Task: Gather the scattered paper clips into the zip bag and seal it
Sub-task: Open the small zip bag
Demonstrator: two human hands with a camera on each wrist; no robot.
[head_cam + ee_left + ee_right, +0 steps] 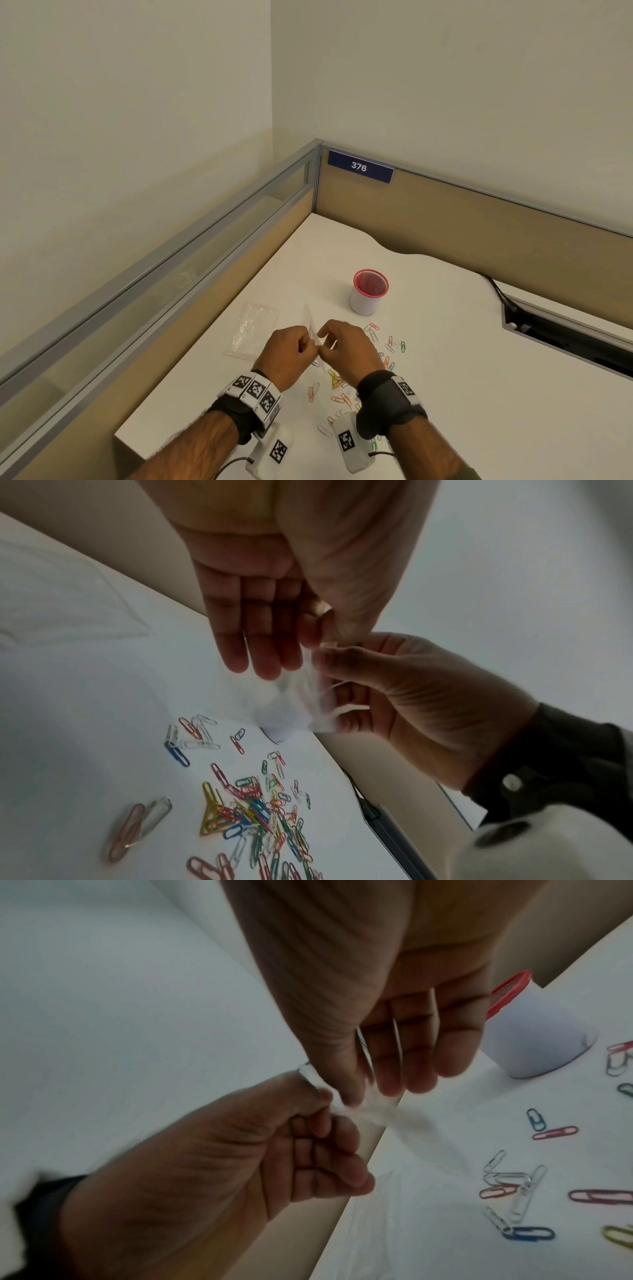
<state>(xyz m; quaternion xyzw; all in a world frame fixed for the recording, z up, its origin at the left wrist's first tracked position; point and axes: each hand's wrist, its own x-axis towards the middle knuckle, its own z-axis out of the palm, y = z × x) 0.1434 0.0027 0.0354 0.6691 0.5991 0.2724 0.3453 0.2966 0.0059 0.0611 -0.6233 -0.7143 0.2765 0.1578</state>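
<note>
Hands meet at lower centre of the head view: left hand (287,353) and right hand (346,349) each pinch the zip bag (301,696) at its mouth, seemingly prising it open. Paper clips (342,387) lie scattered on the counter (462,342) beneath; next, scooping them in.

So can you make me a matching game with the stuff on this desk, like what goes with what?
Things:
1. zip bag
2. paper clips
3. cup
4. second clear bag

Where or how:
A. lying flat on the desk, left of the hands
B. scattered loose on the desk
C. standing upright, red rim
D. pinched between left hand and right hand

Pairs: 1-D, 2-B, 3-C, 4-A
</note>
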